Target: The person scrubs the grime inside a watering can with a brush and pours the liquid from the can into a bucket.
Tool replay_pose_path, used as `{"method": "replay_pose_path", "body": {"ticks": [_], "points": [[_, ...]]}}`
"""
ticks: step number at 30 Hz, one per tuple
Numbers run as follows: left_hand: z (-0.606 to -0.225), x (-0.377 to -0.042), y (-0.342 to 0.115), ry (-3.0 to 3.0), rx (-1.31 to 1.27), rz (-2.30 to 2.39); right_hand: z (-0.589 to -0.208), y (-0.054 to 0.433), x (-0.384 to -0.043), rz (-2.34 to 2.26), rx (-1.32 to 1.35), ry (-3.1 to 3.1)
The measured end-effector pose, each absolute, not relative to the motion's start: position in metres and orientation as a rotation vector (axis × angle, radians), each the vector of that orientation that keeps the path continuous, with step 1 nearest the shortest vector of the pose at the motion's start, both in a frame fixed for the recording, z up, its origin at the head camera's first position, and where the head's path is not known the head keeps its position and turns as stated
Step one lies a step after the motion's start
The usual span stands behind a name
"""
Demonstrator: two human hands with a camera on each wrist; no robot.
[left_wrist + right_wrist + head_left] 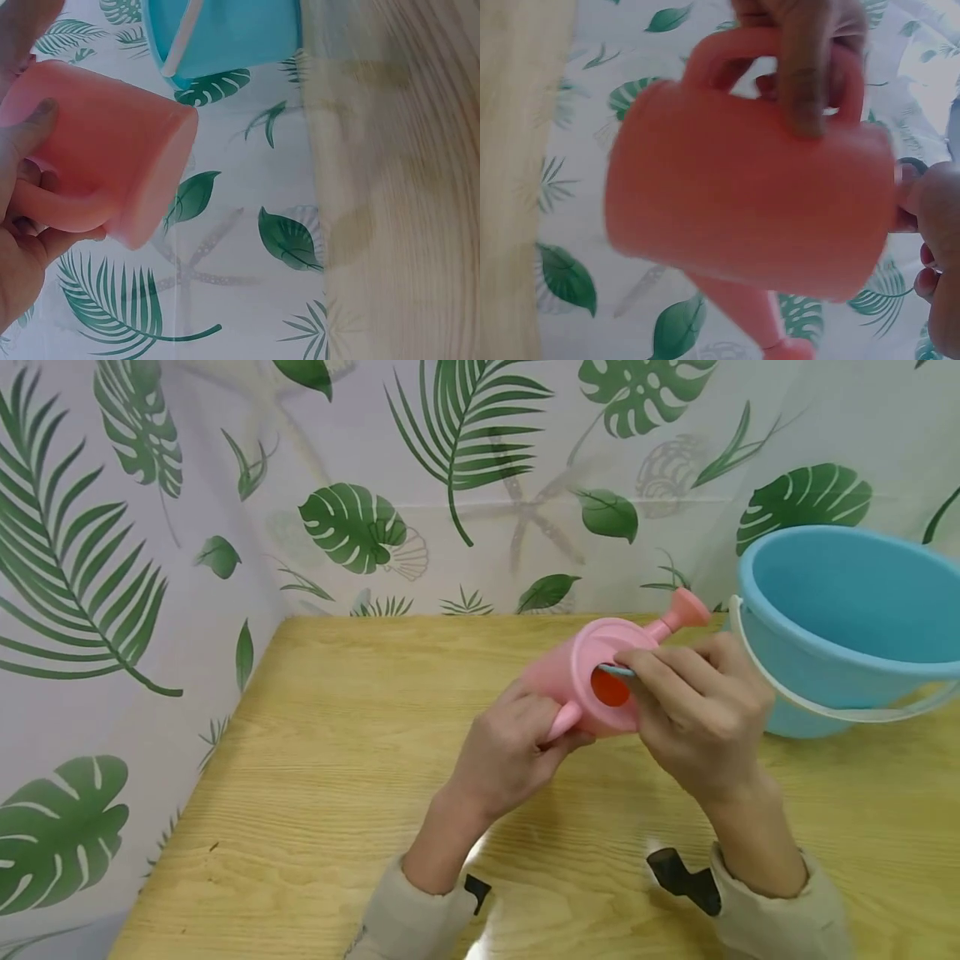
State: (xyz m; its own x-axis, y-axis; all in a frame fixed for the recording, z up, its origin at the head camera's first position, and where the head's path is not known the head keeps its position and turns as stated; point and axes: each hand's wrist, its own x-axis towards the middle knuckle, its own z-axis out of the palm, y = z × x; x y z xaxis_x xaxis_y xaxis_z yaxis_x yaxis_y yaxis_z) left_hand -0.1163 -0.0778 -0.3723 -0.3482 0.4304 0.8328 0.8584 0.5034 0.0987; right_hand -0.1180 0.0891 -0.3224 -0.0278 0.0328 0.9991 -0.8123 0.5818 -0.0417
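Note:
A pink watering can point(551, 667) is held tilted, its open top turned towards the head camera and its spout point(686, 608) pointing up and right. My left hand point(506, 747) grips the can by its looped handle, fingers curled through it, as the right wrist view also shows. At the can's mouth, my right hand point(701, 714) pinches a thin grey-blue piece point(617, 670) between thumb and fingers. That piece overlaps the opening, and most of it is hidden, so I cannot tell its kind. Reddish orange shows inside the can.
Close to the right hand stands a large light blue bucket point(813, 656) with a white handle point(873, 716) hanging down its front. The wooden table point(315, 777) ends at a leaf-patterned cloth point(480, 568) behind and to the left. Dark mounts point(686, 881) sit at both cuffs.

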Motion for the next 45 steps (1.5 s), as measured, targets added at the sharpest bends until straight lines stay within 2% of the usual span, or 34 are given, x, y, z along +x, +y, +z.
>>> {"method": "replay_pose_path", "body": {"ticks": [6,12,19,26,33,45], "points": [[-0.373,-0.118,-0.080,-1.986,-1.029,-0.689,-0.319,0.088,-0.116,0.778,0.683,-1.391],[-0.375,-0.117,-0.082,-2.001,-1.022,-0.678,-0.325,0.101,-0.116,0.783,0.726,-1.688],[-0.377,-0.116,-0.085,-2.040,-1.000,-0.659,-0.318,0.114,-0.102,1.150,0.713,-2.038],[-0.378,-0.116,-0.086,-2.036,-0.976,-0.620,-0.312,0.112,-0.091,1.366,0.524,-2.318],[-0.379,-0.116,-0.086,-2.043,-0.974,-0.608,-0.313,0.109,-0.091,1.269,0.374,-2.409],[-0.383,-0.118,-0.082,-2.006,-0.968,-0.522,-0.311,0.114,-0.084,0.873,0.404,-2.430]]}}
